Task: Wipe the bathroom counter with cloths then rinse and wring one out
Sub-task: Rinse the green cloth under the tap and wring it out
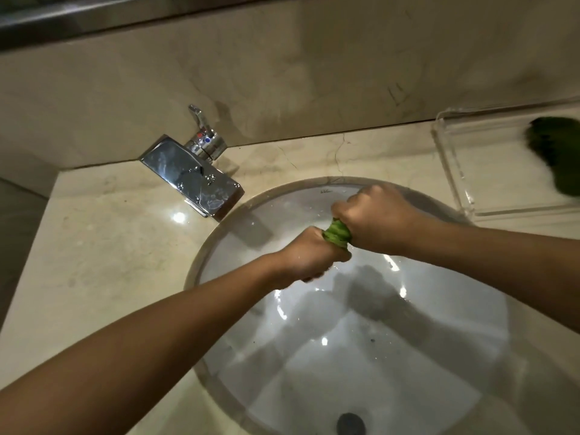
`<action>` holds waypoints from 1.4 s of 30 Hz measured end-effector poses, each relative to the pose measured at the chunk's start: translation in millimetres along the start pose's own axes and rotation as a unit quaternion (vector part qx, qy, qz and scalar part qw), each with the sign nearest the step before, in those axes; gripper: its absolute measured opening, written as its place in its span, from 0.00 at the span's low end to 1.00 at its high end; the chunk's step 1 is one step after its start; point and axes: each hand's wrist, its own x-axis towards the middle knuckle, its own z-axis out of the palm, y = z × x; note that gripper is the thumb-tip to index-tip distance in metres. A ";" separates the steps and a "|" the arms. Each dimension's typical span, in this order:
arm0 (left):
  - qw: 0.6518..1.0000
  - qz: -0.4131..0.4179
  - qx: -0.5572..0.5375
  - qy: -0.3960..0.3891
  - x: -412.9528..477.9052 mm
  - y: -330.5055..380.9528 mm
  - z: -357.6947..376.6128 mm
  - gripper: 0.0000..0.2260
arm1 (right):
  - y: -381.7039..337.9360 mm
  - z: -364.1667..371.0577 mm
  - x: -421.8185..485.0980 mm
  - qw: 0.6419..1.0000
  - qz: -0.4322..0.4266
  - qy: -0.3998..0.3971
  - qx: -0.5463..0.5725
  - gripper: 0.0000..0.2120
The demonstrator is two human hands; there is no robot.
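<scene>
A green cloth (337,234) is twisted tight between my two fists above the white sink basin (282,356). Only a short ribbed stretch of it shows between them. My left hand (309,254) is shut on its near end, and my right hand (375,215) is shut on its far end, knuckles up. Water drops fall below the left fist. A second green cloth (557,158) lies in a clear tray (452,171) on the beige marble counter (103,246) at the far right.
A chrome faucet (191,175) with a lever handle (201,120) stands at the basin's back left, with no water running from it. The dark drain (351,423) sits at the basin's near side. A marble backsplash (282,83) rises behind the counter.
</scene>
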 end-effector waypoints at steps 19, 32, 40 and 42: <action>0.985 0.112 0.124 0.035 -14.8 8.7 -17.1 0.10 | -10.1 -19.7 -6.0 0.981 0.172 -0.052 0.075 0.06; 0.904 0.106 -0.383 0.156 -21.2 -32.0 10.9 0.16 | -34.6 -0.8 -53.7 0.704 0.370 -0.037 0.605 0.09; 0.880 0.136 -0.441 0.114 -37.4 -1.8 15.6 0.11 | -51.9 -25.1 -67.5 0.638 0.464 0.085 0.609 0.06; 0.889 0.143 -0.410 0.144 -42.5 -0.3 13.2 0.09 | -47.7 -29.3 -71.7 0.586 0.487 0.139 0.632 0.03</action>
